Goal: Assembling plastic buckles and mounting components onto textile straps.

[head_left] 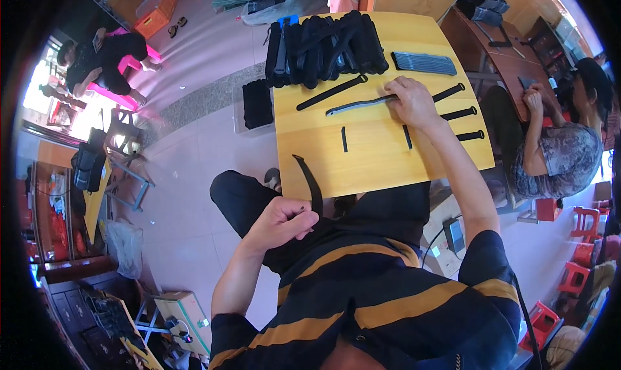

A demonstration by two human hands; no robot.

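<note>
My left hand [279, 222] is closed on the lower end of a black strap [312, 184] that hangs over the near edge of the yellow wooden table [375, 156]. My right hand [412, 101] reaches out over the table and presses on a long dark grey strap [359, 105] lying across it. Another long black strap [332, 92] lies just beyond that one. Three short black straps [460, 114] lie in a row to the right of my right hand. Two small black loops [344, 139] rest nearer me.
A heap of black straps [323, 50] covers the table's far left. A flat dark grey pack [424, 63] lies at the far right. A black bin [257, 103] stands beside the table. A person [556, 143] sits at right, another [103, 59] far left. Red stools [582, 240] stand at right.
</note>
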